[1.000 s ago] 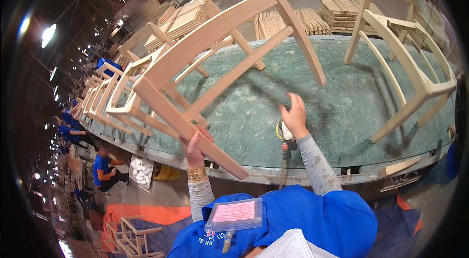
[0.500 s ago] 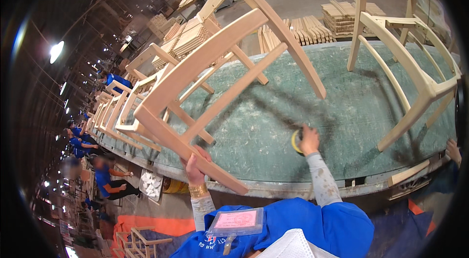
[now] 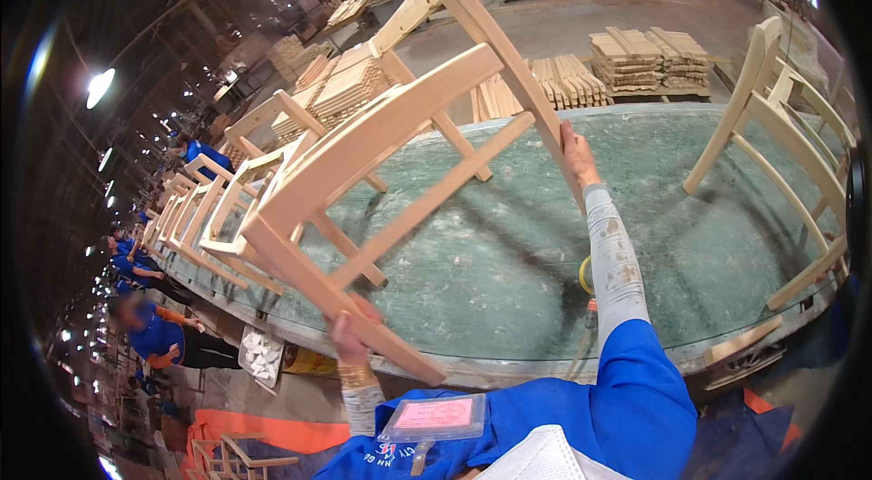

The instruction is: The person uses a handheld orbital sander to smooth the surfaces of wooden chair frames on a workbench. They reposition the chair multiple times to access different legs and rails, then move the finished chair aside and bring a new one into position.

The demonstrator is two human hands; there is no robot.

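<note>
A bare wooden chair frame (image 3: 372, 139) is tilted over the green tabletop in front of me. My left hand (image 3: 352, 330) is closed around one of its legs, near the lower left end. Farther up on the right, my right hand (image 3: 576, 153) grips another leg, fingers wrapped behind the wood. Below that hand, a round thing with a yellow rim (image 3: 584, 274) lies on the table, partly covered by my right forearm. An orange piece (image 3: 592, 305) with a thin hose-like line shows beside it.
On the table's right stands another chair frame (image 3: 772, 135), with a hand at its lower edge. More chair frames (image 3: 195, 221) line the left side, with several people in blue (image 3: 159, 335) beyond. Stacked wooden parts (image 3: 649, 62) lie behind the table (image 3: 490, 298). White pieces fill a tray (image 3: 262, 355).
My right hand has left the yellow-rimmed thing on the table and taken hold of the chair's right leg. The chair frame on the right has shifted and turned. My left hand keeps its grip.
</note>
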